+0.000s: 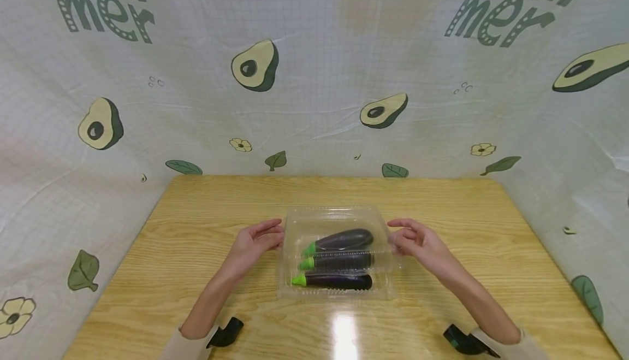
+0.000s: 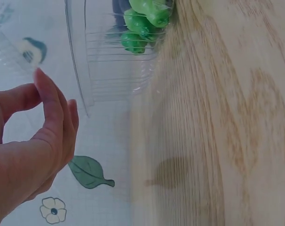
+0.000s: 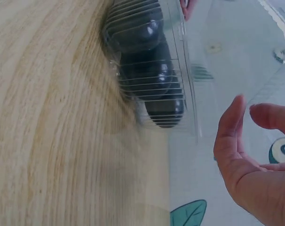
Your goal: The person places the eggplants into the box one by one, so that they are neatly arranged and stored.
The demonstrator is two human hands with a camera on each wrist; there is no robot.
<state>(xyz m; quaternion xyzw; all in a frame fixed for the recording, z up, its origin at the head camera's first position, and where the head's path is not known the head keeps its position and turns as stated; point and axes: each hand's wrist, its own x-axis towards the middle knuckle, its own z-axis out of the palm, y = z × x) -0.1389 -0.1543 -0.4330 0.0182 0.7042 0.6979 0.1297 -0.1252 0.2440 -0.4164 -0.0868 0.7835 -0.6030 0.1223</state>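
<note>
A clear plastic clamshell container (image 1: 286, 290) stands on the table with its hinged lid (image 1: 300, 223) raised part way. Inside lie three dark purple eggplants, the nearest eggplant (image 1: 339, 281) with its green stem end to the left. Their green stem ends (image 2: 134, 42) show through the ribbed wall in the left wrist view, and the rounded dark ends (image 3: 165, 110) in the right wrist view. My left hand (image 1: 253, 243) pinches the lid's left edge between thumb and fingers. At the opposite edge, my right hand (image 1: 417, 242) pinches the lid too.
The wooden table (image 1: 196, 229) carries the container near its middle. A pale curtain (image 1: 314, 76) printed with avocados and leaves hangs behind the table and along both sides. Black straps with camera mounts sit at both wrists.
</note>
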